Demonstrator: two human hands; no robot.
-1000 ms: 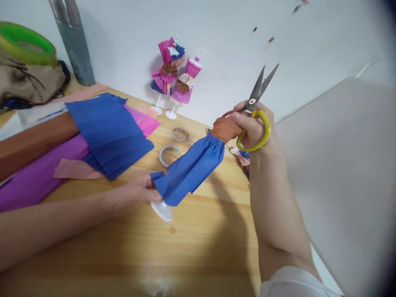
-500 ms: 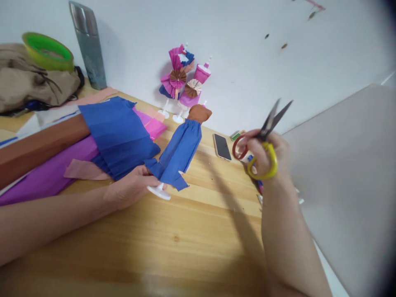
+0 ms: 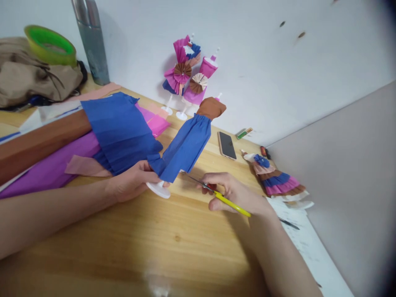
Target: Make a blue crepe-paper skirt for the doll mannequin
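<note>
A small dress form wears a brown paper top (image 3: 211, 108) and a long blue paper skirt (image 3: 188, 142); it leans to the right above the table. My left hand (image 3: 133, 181) grips it low down, beside the round white base (image 3: 159, 190), with fingers at the skirt's hem. In my right hand (image 3: 232, 192) are scissors with yellow and red handles (image 3: 232, 203). Their blades point left, with the tips close to the lower right edge of the skirt; whether they touch it, I cannot tell.
Blue, brown and purple paper sheets (image 3: 120, 128) cover the left side. Behind stand decorated dress forms (image 3: 182, 72), a phone (image 3: 227, 145) and a bottle (image 3: 93, 49). A layered dress (image 3: 280, 179) lies at right; green tape (image 3: 51, 45) rests on a bag (image 3: 27, 78).
My right hand has come down and left with the scissors, from raised at the right to beside the skirt's hem. The layered dress at right now shows. My left hand keeps its hold.
</note>
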